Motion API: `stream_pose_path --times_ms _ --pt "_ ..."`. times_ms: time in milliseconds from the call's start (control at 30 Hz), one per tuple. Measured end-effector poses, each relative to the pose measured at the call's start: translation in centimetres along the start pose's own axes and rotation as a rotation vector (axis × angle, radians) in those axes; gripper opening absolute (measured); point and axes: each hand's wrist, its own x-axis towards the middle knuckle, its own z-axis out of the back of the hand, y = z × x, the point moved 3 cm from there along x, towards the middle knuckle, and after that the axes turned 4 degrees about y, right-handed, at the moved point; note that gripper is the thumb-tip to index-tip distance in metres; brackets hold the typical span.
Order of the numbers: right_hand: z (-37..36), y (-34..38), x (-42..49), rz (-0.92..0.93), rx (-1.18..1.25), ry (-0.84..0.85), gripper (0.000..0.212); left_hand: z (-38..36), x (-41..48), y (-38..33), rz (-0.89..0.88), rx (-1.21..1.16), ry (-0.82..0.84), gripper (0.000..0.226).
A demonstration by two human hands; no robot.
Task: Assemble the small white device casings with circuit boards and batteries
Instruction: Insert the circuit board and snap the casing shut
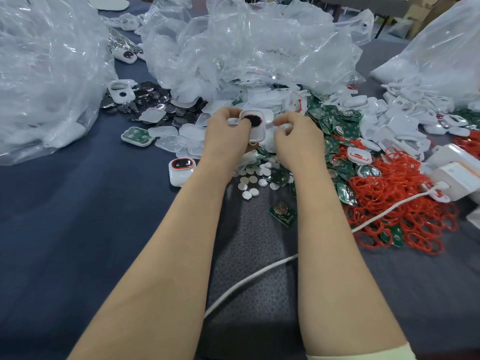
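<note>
Over a parts-strewn worktop [78, 216], the left hand [228, 132] grips a white casing [257, 131]; the right hand [296, 137] curls just beside it, and whether it holds anything cannot be told.

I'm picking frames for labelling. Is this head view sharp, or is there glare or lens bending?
Head view: even light, weak shadows; white glare streaks on the clear plastic bags; left hand and the white casing it holds slightly soft; wide-angle lens bends the edges.

**Crowded blue table [78, 216]**

A casing [181, 171] lies left of the left hand [228, 133]; red rings [402, 203] and green boards [337, 131] right of the right hand [296, 141]; bags [246, 48] beyond both; discs [253, 180] and a cable [259, 279] nearer the person.
</note>
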Motion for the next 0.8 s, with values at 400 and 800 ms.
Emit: stream_pose_path --times_ms 400,800 --pt "-0.7 -0.4 0.6 -0.168 0.706 0.136 0.021 -0.3 -0.2 0.0 0.084 -0.172 0.098 0.021" --pt "-1.2 -0.6 0.8 -0.187 0.748 0.174 0.030 -0.3 -0.3 0.0 0.103 -0.164 0.099 0.021"
